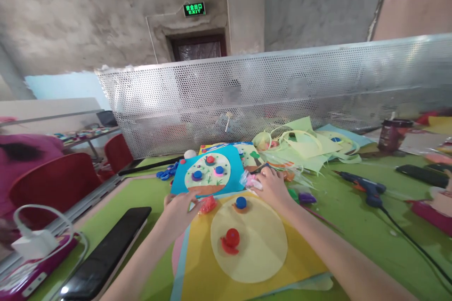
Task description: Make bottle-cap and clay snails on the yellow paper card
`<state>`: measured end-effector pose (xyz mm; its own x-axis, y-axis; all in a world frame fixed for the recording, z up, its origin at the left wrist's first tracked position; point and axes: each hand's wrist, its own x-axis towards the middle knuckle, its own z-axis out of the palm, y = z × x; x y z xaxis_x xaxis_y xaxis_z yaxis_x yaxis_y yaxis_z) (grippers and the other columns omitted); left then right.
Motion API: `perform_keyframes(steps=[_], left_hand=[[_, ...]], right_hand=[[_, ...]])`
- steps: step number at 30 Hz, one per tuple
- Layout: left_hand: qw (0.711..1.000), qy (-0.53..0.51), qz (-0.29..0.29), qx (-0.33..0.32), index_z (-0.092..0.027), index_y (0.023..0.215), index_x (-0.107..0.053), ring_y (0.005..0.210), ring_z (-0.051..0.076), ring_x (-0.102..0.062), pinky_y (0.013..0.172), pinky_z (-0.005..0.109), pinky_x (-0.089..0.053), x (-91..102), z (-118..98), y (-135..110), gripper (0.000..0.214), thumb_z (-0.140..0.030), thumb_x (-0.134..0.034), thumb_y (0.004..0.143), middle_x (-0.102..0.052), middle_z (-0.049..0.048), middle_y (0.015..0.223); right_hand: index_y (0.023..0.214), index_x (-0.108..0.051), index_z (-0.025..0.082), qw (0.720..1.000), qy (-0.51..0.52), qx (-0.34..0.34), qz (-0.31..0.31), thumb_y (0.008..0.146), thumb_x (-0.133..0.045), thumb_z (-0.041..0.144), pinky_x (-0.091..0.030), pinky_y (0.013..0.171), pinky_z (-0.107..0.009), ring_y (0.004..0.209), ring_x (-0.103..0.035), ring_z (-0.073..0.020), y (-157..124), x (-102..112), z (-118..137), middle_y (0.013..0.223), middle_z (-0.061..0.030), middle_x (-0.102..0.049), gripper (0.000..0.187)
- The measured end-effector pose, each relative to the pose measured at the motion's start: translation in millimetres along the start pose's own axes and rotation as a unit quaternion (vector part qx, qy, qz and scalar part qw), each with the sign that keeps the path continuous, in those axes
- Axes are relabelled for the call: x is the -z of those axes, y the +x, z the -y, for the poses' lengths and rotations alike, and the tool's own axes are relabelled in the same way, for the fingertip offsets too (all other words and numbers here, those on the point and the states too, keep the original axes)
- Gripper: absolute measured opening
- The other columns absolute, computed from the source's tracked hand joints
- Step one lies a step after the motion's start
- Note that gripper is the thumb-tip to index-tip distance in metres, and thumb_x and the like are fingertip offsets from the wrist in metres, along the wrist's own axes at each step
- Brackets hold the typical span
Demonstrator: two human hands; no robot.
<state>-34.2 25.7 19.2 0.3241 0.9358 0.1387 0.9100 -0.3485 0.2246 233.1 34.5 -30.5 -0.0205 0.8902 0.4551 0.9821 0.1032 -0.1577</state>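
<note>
A yellow sheet [197, 263] bearing a pale yellow paper oval [257, 249] lies in front of me. On the oval are a red bottle cap with red clay [232, 239] and a blue bottle cap [241, 202] with orange-brown clay under it. My left hand [181, 208] rests at the sheet's upper left, fingers apart, beside a packet of red clay [207, 204]. My right hand [272, 184] reaches over the upper right, its fingertips closed on a clear packet of pink clay [250, 180]. Behind the sheet stands a blue card with capped snails [208, 171].
A black phone [109, 247] and a power strip with a white charger [35, 244] lie left. At right are a glue gun [370, 190], purple clay [306, 197] and a dark cup [392, 134]. Paper scraps [307, 143] and a perforated metal screen [268, 89] stand behind.
</note>
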Motion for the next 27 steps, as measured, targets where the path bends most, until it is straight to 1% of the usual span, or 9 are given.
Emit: perform_keyframes(steps=[5,8,10,12,14,16,20,24,27], left_hand=[[0.996,-0.068,-0.017,-0.048,-0.015,0.1,-0.06,0.093,0.02,-0.06,0.088,0.045,-0.044,-3.1,-4.7,-0.1,0.022,-0.033,-0.052,0.089,-0.064,0.005,0.099],[0.989,-0.13,-0.022,-0.072,-0.017,0.099,-0.061,0.095,0.022,-0.06,0.091,0.047,-0.04,-4.1,-7.0,-0.8,0.022,-0.033,-0.049,0.09,-0.066,0.0049,0.096],[0.977,-0.189,-0.019,-0.099,-0.022,0.105,-0.06,0.102,0.024,-0.058,0.095,0.047,-0.038,-4.7,-9.7,-3.4,0.025,-0.037,-0.049,0.088,-0.066,0.0055,0.105],[0.957,-0.257,-0.005,-0.136,-0.027,0.118,-0.053,0.115,0.027,-0.051,0.1,0.044,-0.035,-6.4,-12.7,-7.9,0.039,-0.045,-0.052,0.085,-0.059,0.0061,0.122],[0.928,-0.327,0.017,-0.178,-0.027,0.131,-0.041,0.126,0.028,-0.04,0.104,0.042,-0.032,-9.4,-15.4,-13.4,0.062,-0.056,-0.054,0.079,-0.044,0.0079,0.139],[0.896,-0.386,0.044,-0.215,-0.025,0.137,-0.034,0.13,0.03,-0.034,0.104,0.043,-0.032,-12.8,-17.4,-18.7,0.078,-0.067,-0.053,0.073,-0.035,0.0105,0.145],[0.849,-0.455,0.08,-0.256,-0.027,0.133,-0.04,0.124,0.033,-0.044,0.096,0.045,-0.042,-18.1,-19.4,-25.6,0.076,-0.07,-0.051,0.071,-0.044,0.013,0.138],[0.839,-0.466,0.065,-0.274,-0.027,0.122,-0.048,0.118,0.033,-0.05,0.094,0.045,-0.042,-19.8,-20.4,-29.4,0.069,-0.066,-0.062,0.066,-0.054,0.0129,0.127],[0.852,-0.44,0.039,-0.279,-0.028,0.113,-0.05,0.114,0.03,-0.053,0.095,0.044,-0.041,-14.7,-23.6,-32.3,0.062,-0.058,-0.07,0.064,-0.058,0.0101,0.121]], right_hand=[[0.088,-0.061,0.015,0.99,0.137,-0.012,-0.026,0.087,-0.057,0.031,-0.045,0.083,-0.041,0.093,-0.056,-0.0196,-1.5,8.2,-6.2,0.101,-0.0048,-0.06,0.016],[0.09,-0.06,0.015,0.969,0.243,-0.037,-0.032,0.089,-0.054,0.033,-0.048,0.075,-0.036,0.084,-0.058,-0.0172,1.3,16.7,-13.2,0.095,-0.0038,-0.06,0.019],[0.092,-0.059,0.014,0.947,0.318,-0.036,-0.016,0.091,-0.05,0.035,-0.049,0.073,-0.035,0.08,-0.059,-0.0168,0.7,23.2,-11.2,0.091,-0.0032,-0.061,0.022],[0.088,-0.061,0.014,0.919,0.393,-0.006,0.028,0.09,-0.05,0.038,-0.049,0.071,-0.033,0.078,-0.059,-0.0168,-4.3,29.3,-0.2,0.085,-0.0027,-0.061,0.027],[0.076,-0.065,0.015,0.885,0.456,0.038,0.088,0.085,-0.054,0.044,-0.048,0.067,-0.028,0.074,-0.059,-0.0164,-13.1,33.8,17.1,0.077,-0.0022,-0.061,0.032],[0.07,-0.066,0.017,0.853,0.501,0.064,0.133,0.08,-0.058,0.048,-0.047,0.064,-0.025,0.071,-0.058,-0.0158,-23.0,36.4,34.4,0.076,-0.002,-0.06,0.034],[0.073,-0.065,0.017,0.805,0.559,0.084,0.182,0.078,-0.058,0.052,-0.047,0.064,-0.026,0.073,-0.058,-0.0166,-35.2,39.0,52.1,0.078,-0.0032,-0.059,0.036],[0.076,-0.066,0.018,0.795,0.556,0.111,0.216,0.077,-0.06,0.045,-0.047,0.066,-0.027,0.075,-0.058,-0.0177,-37.6,45.0,53.3,0.078,-0.0029,-0.06,0.027],[0.096,-0.062,0.019,0.817,0.53,0.104,0.204,0.078,-0.06,0.034,-0.048,0.064,-0.028,0.074,-0.058,-0.0175,-37.3,53.1,51.2,0.083,-0.0032,-0.061,0.023]])
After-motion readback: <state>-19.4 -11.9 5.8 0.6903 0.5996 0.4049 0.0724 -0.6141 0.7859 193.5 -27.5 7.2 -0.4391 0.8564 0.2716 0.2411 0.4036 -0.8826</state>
